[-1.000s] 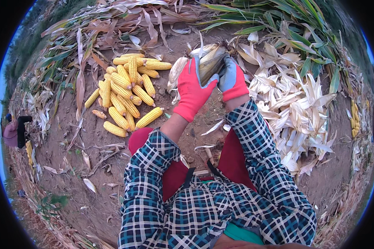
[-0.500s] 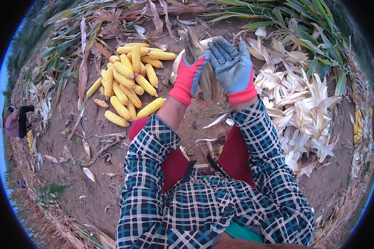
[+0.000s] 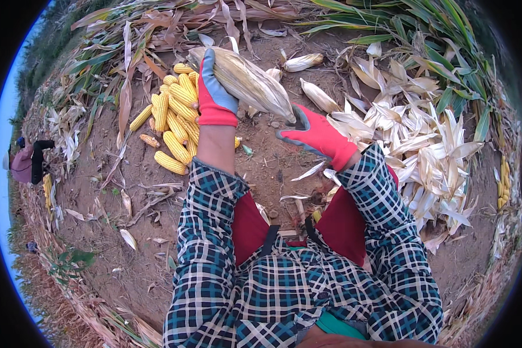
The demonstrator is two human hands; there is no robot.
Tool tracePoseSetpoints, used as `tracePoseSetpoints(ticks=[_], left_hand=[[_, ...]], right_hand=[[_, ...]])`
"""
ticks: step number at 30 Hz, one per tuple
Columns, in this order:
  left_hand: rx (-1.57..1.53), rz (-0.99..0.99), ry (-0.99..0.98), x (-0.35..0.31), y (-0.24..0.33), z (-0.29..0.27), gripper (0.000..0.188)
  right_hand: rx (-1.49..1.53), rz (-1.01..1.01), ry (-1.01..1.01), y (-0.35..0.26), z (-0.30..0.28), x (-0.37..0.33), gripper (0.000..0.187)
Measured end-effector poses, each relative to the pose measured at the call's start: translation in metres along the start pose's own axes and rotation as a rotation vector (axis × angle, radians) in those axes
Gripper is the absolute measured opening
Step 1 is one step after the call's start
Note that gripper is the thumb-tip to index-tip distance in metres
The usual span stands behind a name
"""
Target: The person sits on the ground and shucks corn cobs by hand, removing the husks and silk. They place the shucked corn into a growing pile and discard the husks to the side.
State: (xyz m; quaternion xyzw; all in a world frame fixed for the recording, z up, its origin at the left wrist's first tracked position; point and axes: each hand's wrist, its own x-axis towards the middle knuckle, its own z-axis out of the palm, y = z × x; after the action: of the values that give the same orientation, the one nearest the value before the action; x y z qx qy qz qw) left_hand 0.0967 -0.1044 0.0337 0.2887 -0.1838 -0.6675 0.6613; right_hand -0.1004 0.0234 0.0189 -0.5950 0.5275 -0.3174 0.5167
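My left hand [image 3: 216, 93], in a red and grey work glove, is closed around an unhusked ear of corn [image 3: 250, 82] with a dry, pale husk. The ear lies slantwise in front of me, its narrow end toward my right. At that end my right hand [image 3: 319, 134], gloved alike, has its thumb and fingers closed about the tip. Behind my left hand is a pile of husked yellow corn cobs [image 3: 177, 113], partly covered by the hand and forearm.
Loose pale husks [image 3: 417, 145] are heaped on the right. Two unhusked ears [image 3: 303, 62] [image 3: 320, 95] lie on the soil beyond my right hand. Green and dry stalks [image 3: 429, 35] border the far side. A person [image 3: 26, 162] is at the far left, near more yellow cobs [image 3: 47, 191].
The husk-covered ear has swung from upright to slanting, moving up and left with my left hand. My right hand went from an open palm to closing at the ear's tip.
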Motion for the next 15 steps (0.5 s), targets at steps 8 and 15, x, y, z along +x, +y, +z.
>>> tracePoseSetpoints(ticks=[8, 15], left_hand=[[0.049, -0.131, 0.038, -0.032, -0.038, 0.017, 0.046], [0.066, -0.098, -0.328, -0.036, 0.020, 0.026, 0.056]], right_hand=[[0.234, 0.368, 0.175, 0.006, 0.021, 0.000, 0.038], [0.173, 0.365, -0.131, 0.001, 0.021, -0.021, 0.028]])
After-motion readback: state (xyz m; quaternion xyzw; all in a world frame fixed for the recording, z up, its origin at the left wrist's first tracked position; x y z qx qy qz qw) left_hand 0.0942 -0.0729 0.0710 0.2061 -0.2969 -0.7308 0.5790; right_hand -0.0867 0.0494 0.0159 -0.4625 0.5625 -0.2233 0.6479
